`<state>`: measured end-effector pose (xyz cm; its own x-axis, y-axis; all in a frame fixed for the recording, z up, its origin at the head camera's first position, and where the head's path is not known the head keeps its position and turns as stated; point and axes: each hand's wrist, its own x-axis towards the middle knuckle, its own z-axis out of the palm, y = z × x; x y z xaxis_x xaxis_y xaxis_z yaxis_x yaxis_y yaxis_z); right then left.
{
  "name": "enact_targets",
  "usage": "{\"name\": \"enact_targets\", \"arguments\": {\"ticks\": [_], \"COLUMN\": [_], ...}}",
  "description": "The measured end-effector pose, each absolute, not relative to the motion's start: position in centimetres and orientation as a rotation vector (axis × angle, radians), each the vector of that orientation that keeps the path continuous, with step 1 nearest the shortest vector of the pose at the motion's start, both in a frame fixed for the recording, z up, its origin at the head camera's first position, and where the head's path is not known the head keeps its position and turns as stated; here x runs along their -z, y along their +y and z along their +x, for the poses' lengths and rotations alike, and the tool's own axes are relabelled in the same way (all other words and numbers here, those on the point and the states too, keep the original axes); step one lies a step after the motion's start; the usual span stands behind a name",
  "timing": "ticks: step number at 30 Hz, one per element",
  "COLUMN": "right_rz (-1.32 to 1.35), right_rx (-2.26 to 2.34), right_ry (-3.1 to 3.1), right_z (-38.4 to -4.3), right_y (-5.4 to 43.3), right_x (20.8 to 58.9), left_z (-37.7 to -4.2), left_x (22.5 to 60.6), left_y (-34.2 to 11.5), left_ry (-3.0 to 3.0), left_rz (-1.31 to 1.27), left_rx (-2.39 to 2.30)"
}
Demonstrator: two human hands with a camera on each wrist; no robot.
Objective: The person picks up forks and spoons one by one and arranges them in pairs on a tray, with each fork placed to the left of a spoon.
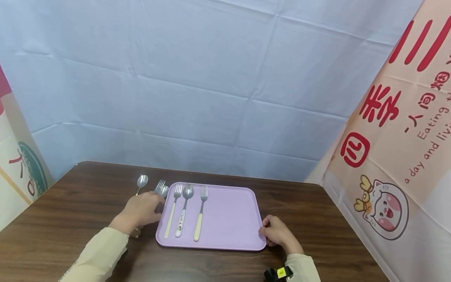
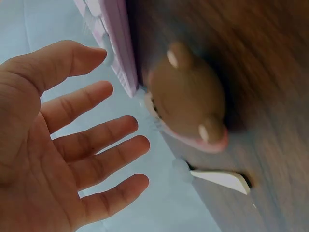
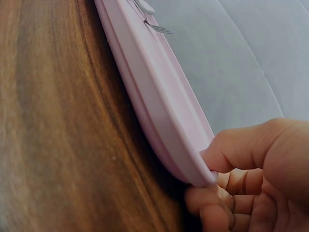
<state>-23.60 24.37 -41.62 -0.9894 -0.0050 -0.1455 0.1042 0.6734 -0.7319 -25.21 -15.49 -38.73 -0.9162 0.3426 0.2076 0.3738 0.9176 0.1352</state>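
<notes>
In the head view we see a lilac tray (image 1: 232, 215) on the brown tabletop (image 1: 299, 207), between the two hands. On its left part lie, from left to right, a slim fork (image 1: 172, 217), a spoon with a white printed handle (image 1: 181, 219) and a fork with a cream handle (image 1: 199, 223), all with their heads toward the far edge.

The right hand (image 1: 280, 233) is at the near right corner. The right wrist view shows us its grip more clearly: the thumb is above the rim and the curled fingers are below, so the tray is pinched between them.

The left hand (image 1: 144, 207) is beside the tray's left edge. From the head we cannot tell its fingers well, but the left wrist view shows them open and spread, with nothing held. This same view also shows a brown ear-bearing object (image 2: 188, 96), which the hand mostly hides from the head camera. A loose spoon (image 1: 142, 181) lies farther left, and fork and spoon heads (image 1: 161, 188) appear just beyond the left hand; what supports them we cannot tell.
</notes>
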Motion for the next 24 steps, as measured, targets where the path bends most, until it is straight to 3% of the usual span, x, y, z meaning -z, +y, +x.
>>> {"name": "enact_targets", "arguments": {"ticks": [24], "right_rz": [0.057], "right_rx": [1.24], "right_ry": [2.75], "right_z": [-23.4], "right_y": [24.3], "right_x": [41.5], "left_z": [-26.3], "left_x": [39.3], "left_y": [-19.8], "left_ry": [-3.02], "left_rz": [-0.325], "left_rx": [0.461]}}
